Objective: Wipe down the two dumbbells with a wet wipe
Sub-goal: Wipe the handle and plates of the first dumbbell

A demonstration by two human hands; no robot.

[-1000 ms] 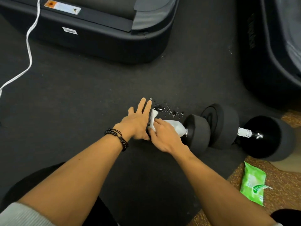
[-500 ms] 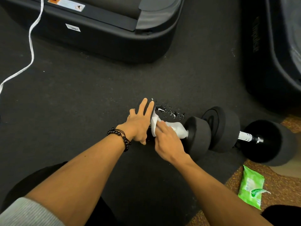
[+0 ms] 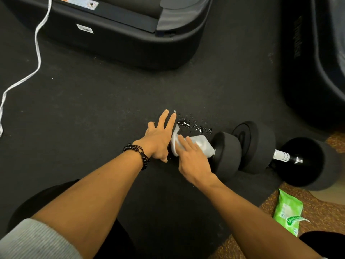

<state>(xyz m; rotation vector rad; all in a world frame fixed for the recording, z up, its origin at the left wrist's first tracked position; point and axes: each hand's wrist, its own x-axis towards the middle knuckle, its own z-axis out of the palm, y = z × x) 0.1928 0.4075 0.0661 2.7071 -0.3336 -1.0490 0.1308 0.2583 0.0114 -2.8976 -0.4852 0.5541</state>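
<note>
Two black dumbbells lie end to end on the dark mat. The near dumbbell [image 3: 226,154] shows only its right head; its left head is hidden under my left hand [image 3: 158,139], which rests on it with fingers spread. A white wet wipe [image 3: 202,144] is draped over that dumbbell's handle. My right hand [image 3: 192,159] presses on the wipe with fingers stretched out toward the left head. The second dumbbell [image 3: 309,161] lies to the right, untouched, its chrome handle bare.
A green wet-wipe pack [image 3: 287,214] lies on the brown speckled floor at lower right. Water droplets [image 3: 194,126] sit on the mat just behind the handle. A black treadmill base [image 3: 121,34] stands behind, another machine [image 3: 317,62] at right, a white cable [image 3: 37,43] at left.
My right hand has slid the wipe along the handle toward the left head, and its fingers now lie straighter. My left hand has stayed in place.
</note>
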